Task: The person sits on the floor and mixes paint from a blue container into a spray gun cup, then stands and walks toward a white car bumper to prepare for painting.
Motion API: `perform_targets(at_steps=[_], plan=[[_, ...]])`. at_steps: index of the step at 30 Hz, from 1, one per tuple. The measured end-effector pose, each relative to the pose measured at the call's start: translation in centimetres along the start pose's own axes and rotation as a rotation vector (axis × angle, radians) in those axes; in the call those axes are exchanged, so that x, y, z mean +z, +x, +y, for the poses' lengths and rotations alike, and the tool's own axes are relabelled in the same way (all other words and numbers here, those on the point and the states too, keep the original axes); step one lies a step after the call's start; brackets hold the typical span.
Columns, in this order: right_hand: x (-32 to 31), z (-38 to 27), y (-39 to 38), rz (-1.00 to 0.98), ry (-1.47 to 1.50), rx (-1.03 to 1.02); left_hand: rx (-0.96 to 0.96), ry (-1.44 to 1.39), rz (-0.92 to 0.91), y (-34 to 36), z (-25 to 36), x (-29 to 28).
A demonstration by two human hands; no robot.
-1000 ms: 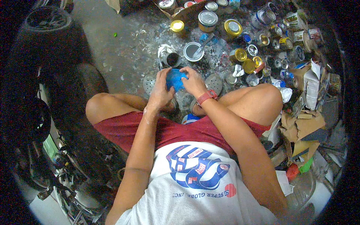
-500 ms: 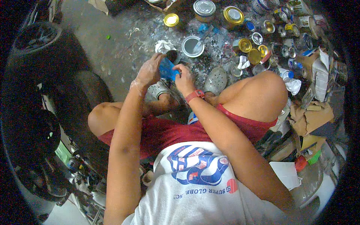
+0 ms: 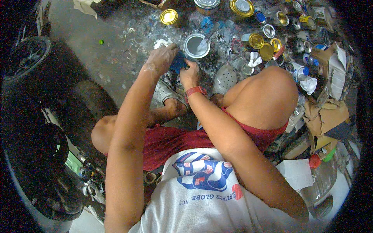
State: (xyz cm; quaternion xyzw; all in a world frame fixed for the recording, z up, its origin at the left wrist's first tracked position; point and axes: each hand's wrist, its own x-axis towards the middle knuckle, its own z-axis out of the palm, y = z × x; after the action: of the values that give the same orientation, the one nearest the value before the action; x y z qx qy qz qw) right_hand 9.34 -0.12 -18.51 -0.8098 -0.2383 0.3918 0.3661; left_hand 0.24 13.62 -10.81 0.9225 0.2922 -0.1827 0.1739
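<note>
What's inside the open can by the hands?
The open can holds pale grey-white paint, with a stick leaning in it. The stick's lower end is under the paint, and the can's bottom is covered too.

blue object (image 3: pixel 179 62), open can of grey paint (image 3: pixel 196 46), gold lids (image 3: pixel 169 16), red wristband (image 3: pixel 195 91)

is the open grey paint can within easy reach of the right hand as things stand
Probably yes. The right hand grips the blue object with the left hand, just below the open grey paint can, with nothing between them, but it is occupied.
</note>
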Motion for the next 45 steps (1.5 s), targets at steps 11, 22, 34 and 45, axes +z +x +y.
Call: perform_targets(at_steps=[11,22,34,45], plan=[[1.8,2.8,-0.1,-0.215,0.623,0.39,-0.156,-0.075,0.12,-4.1,-0.8,-1.3],[2.7,2.5,-2.1,-0.209,0.313,0.128,-0.41,-0.01,0.468,-7.8,3.2,2.4],[-0.2,3.5,-1.9,-0.268,0.19,0.125,-0.598,-0.123,0.515,-7.7,4.4,3.4],[-13.0,-9.4,12.0,-0.128,-0.445,-0.399,-0.45,-0.232,0.594,-8.5,3.1,4.4]])
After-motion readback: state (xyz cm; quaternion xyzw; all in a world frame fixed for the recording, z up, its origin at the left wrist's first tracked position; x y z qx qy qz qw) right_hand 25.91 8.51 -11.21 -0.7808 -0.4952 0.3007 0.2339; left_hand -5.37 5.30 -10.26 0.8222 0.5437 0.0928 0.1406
